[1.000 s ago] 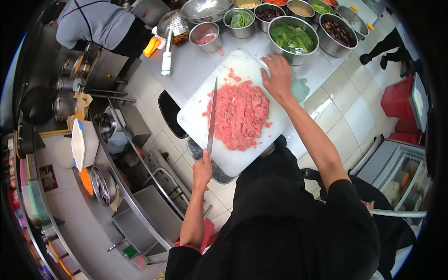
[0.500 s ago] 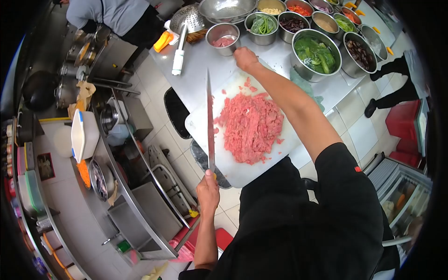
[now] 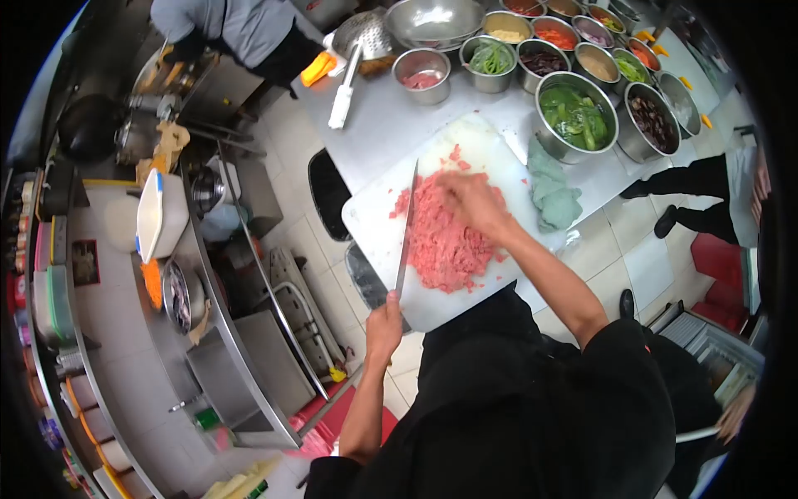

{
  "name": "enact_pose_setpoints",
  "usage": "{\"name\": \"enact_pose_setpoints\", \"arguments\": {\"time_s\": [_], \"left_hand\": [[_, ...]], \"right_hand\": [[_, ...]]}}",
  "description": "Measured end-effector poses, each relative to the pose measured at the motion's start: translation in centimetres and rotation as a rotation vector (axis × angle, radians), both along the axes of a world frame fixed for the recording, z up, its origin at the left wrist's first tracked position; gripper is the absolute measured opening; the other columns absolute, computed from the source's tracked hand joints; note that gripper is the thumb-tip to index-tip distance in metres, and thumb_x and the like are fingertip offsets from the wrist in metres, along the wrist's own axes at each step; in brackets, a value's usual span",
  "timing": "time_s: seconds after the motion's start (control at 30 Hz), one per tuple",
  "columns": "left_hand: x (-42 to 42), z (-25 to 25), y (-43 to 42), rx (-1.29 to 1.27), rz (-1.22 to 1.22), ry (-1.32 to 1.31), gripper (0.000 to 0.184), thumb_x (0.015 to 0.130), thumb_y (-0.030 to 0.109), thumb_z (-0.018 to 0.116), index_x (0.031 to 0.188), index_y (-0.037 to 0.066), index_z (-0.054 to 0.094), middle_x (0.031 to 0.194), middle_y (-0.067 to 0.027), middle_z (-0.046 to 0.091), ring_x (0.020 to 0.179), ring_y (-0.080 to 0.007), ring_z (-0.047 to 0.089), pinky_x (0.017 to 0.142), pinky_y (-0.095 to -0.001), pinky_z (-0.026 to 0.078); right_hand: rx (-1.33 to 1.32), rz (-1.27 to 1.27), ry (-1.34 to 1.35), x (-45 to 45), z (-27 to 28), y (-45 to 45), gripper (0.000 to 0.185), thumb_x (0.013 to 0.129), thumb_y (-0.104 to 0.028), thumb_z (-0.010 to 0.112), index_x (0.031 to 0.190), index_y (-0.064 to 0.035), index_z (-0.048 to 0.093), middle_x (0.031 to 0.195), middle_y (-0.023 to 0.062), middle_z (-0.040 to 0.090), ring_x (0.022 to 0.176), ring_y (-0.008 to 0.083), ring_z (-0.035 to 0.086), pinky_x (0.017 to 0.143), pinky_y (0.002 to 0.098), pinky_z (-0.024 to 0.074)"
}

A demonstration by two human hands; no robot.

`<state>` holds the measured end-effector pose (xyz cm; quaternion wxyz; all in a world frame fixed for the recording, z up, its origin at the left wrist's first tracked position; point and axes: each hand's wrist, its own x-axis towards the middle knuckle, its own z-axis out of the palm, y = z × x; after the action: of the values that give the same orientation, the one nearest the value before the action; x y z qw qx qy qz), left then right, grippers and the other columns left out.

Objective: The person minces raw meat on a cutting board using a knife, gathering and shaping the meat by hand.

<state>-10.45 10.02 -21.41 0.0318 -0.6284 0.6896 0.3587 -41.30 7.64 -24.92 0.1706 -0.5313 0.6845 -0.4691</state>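
The left hand (image 3: 383, 328) grasps the knife (image 3: 407, 233), its fingers wrapped round the handle, so that most of the handle is hidden. The blade points away from the person along the left side of the chopped meat (image 3: 449, 264), probably held there to leave the rest of the heap within reach of the other hand. Whether the blade touches the meat or hangs just above it, I cannot tell.

The right hand (image 3: 470, 200) is over the far part of the heap, fingers curled downward but blurred — whether it grips a pinch of meat or is bare, the view does not show.

The meat sits in a mound on the white cutting board (image 3: 495, 145), with loose scraps around it; the board likely keeps it off the metal table (image 3: 374, 137). A green cloth (image 3: 553, 187) lies crumpled just beside the board on the right, perhaps for wiping. Beyond the board stand a small bowl (image 3: 432, 96) with pink meat inside and a larger pot (image 3: 569, 152) of leafy greens — set back, it seems, to leave working room.
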Motion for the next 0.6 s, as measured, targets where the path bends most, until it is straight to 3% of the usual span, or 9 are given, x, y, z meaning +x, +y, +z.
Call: {"name": "enact_pose_setpoints", "arguments": {"time_s": [0.03, 0.1, 0.13, 0.27, 0.4, 0.47, 0.53, 0.57, 0.6], "left_hand": [[-0.5, 1.6, 0.0, 0.116, 0.113, -0.002, 0.070, 0.106, 0.052, 0.037, 0.084, -0.008, 0.065, 0.069, -0.0232, 0.063, 0.069, -0.0342, 0.064, 0.069, -0.0435, 0.050], [-0.3, 2.8, 1.4, -0.046, 0.137, 0.183, 0.071, 0.104, 0.056, 0.038, 0.073, -0.003, 0.062, 0.059, -0.0120, 0.055, 0.055, -0.0208, 0.056, 0.054, -0.0353, 0.043], [-0.5, 2.9, 1.6, -0.134, 0.146, 0.284, 0.073, 0.104, 0.059, 0.038, 0.068, -0.001, 0.060, 0.054, -0.0065, 0.052, 0.049, -0.0141, 0.052, 0.047, -0.0312, 0.039], [1.5, -4.0, 1.7, -0.234, -0.112, 0.060, 0.078, 0.104, 0.060, 0.035, 0.067, -0.004, 0.060, 0.053, -0.0098, 0.051, 0.049, -0.0176, 0.052, 0.049, -0.0356, 0.041], [-1.0, 3.2, 2.9, -0.127, 0.077, 0.168, 0.078, 0.104, 0.059, 0.033, 0.067, -0.004, 0.060, 0.053, -0.0105, 0.051, 0.051, -0.0181, 0.052, 0.050, -0.0373, 0.041], [-0.8, 2.1, 3.7, -0.175, 0.128, 0.269, 0.076, 0.104, 0.059, 0.035, 0.066, -0.003, 0.060, 0.053, -0.0087, 0.052, 0.051, -0.0170, 0.052, 0.050, -0.0357, 0.041], [0.2, -2.3, 3.9, -0.250, 0.134, 0.347, 0.075, 0.103, 0.059, 0.039, 0.066, -0.002, 0.060, 0.052, -0.0073, 0.051, 0.049, -0.0160, 0.051, 0.049, -0.0345, 0.040], [0.0, -2.7, 2.9, -0.330, -0.079, 0.177, 0.072, 0.103, 0.058, 0.043, 0.066, -0.002, 0.060, 0.052, -0.0055, 0.051, 0.048, -0.0142, 0.049, 0.047, -0.0337, 0.039], [0.8, -2.4, 2.6, -0.239, -0.021, 0.126, 0.071, 0.103, 0.057, 0.043, 0.066, -0.002, 0.060, 0.053, -0.0056, 0.051, 0.049, -0.0137, 0.049, 0.047, -0.0334, 0.038]], "right_hand": [[0.001, 0.034, 0.080, 0.1, -0.1, 0.9, 0.019, 0.082, 0.002, 0.065, 0.100, -0.0013, 0.069, 0.092, 0.0157, 0.068, 0.085, 0.0309, 0.065, 0.079, 0.0388, 0.0525], [0.021, 0.150, 0.167, 0.2, -0.1, 2.4, 0.023, 0.081, 0.002, 0.066, 0.104, -0.0017, 0.069, 0.094, 0.0164, 0.068, 0.091, 0.0351, 0.064, 0.086, 0.0428, 0.0506], [-0.016, 0.091, 0.135, -0.1, 0.1, 2.8, 0.023, 0.081, 0.001, 0.066, 0.104, -0.0016, 0.069, 0.094, 0.0160, 0.068, 0.090, 0.0342, 0.064, 0.085, 0.0420, 0.0512], [-0.034, -0.144, -0.015, -1.4, 0.9, 6.3, 0.023, 0.084, 0.000, 0.067, 0.107, -0.0018, 0.070, 0.095, 0.0149, 0.069, 0.085, 0.0300, 0.066, 0.080, 0.0383, 0.0530], [-0.004, -0.432, -0.136, -3.1, 0.2, 9.9, 0.019, 0.087, -0.003, 0.066, 0.105, -0.0020, 0.070, 0.095, 0.0145, 0.069, 0.091, 0.0304, 0.064, 0.082, 0.0397, 0.0519], [0.009, -0.488, -0.127, -3.1, -0.5, 11.5, 0.020, 0.088, -0.004, 0.065, 0.108, -0.0026, 0.070, 0.096, 0.0143, 0.068, 0.090, 0.0295, 0.064, 0.081, 0.0386, 0.0518], [0.012, -0.504, -0.122, -2.9, -1.3, 12.9, 0.021, 0.089, -0.004, 0.065, 0.110, -0.0032, 0.069, 0.097, 0.0141, 0.068, 0.088, 0.0288, 0.063, 0.080, 0.0381, 0.0517], [0.005, -0.503, -0.124, -2.8, -1.4, 13.2, 0.022, 0.089, -0.004, 0.065, 0.111, -0.0035, 0.069, 0.097, 0.0139, 0.068, 0.087, 0.0287, 0.063, 0.080, 0.0382, 0.0515], [0.001, -0.510, -0.127, -2.5, -1.6, 13.5, 0.023, 0.089, -0.004, 0.065, 0.112, -0.0037, 0.068, 0.097, 0.0138, 0.068, 0.087, 0.0285, 0.063, 0.080, 0.0383, 0.0514]]}}
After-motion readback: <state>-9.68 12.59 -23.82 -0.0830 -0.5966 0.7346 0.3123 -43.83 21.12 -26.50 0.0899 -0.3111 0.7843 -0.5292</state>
